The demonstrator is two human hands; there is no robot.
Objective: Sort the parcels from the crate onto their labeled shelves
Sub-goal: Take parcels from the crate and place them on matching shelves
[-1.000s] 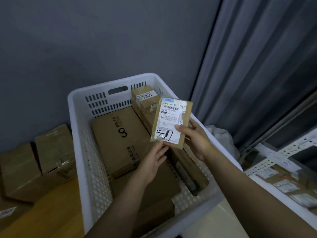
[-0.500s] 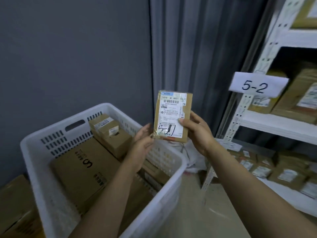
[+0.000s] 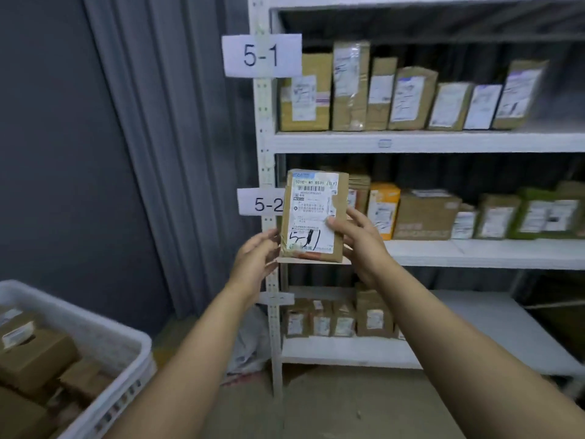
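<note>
A flat brown parcel (image 3: 311,213) with a white shipping label and "5-1" handwritten in black is held upright in front of the shelving. My right hand (image 3: 357,236) grips its right edge, thumb on the label. My left hand (image 3: 254,264) touches its lower left edge with curled fingers. The white crate (image 3: 104,340) with several cardboard parcels sits at the lower left. A sign reading 5-1 (image 3: 261,55) hangs on the shelf post at the top shelf, and a sign reading 5-2 (image 3: 261,202) hangs beside the parcel at the middle shelf.
White metal shelving (image 3: 443,142) fills the right side, each level lined with several labelled parcels. A lower shelf (image 3: 348,351) holds small parcels at its left. Grey curtain (image 3: 164,153) and dark wall stand on the left. A white plastic bag (image 3: 250,343) lies by the post.
The view has swung right from the crate to face the shelves. Both hands carried the parcel along and raised it in front of the 5-2 sign.
</note>
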